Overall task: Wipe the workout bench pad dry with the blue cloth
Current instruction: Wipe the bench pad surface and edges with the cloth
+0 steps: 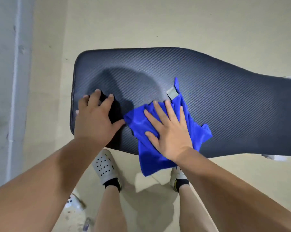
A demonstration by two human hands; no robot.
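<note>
Head view: my right grip (171,131), open and flat, presses the blue cloth (138,121) onto the bench pad (225,106) near its left end. My left grip (96,119) rests open beside it. The pad's long axis runs rightward, nearer my right.

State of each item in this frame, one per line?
bench pad: lying flat; wetness cannot be told.
blue cloth: crumpled on the pad, near end hanging over its edge.
left hand: fingers spread, resting on bare pad.
right hand: flat, fingers straight, pressing the cloth.
</note>
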